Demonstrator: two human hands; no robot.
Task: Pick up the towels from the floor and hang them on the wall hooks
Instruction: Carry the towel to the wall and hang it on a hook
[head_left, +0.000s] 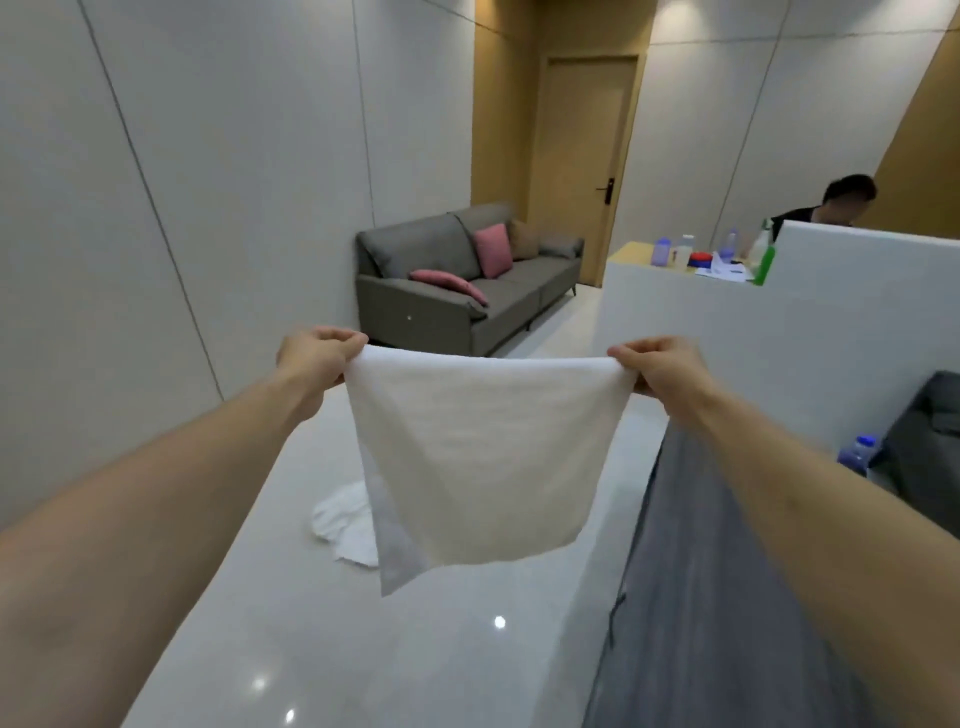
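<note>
Now a white towel (480, 457) is held up in the air, spread flat between both hands at chest height in front of the camera. Its top left corner is pinched by the left hand (317, 358), whose fingers are curled tightly over the edge, and its top right corner is pinched the same way by the right hand (657, 366). The cloth is seen hanging down freely, with a greyer layer showing at its lower left edge. A second towel (345, 525), also white, is left crumpled on the glossy pale floor (291, 639), partly hidden behind the held one. A grey sofa (467, 280) with pink cushions (493, 250) is set against the far wall, beside a wooden door (582, 161). A low white partition (727, 332) is seen to the right, and bottles (661, 251) are stood on the table (631, 253) behind it, where a person (831, 205) is seated.
</note>
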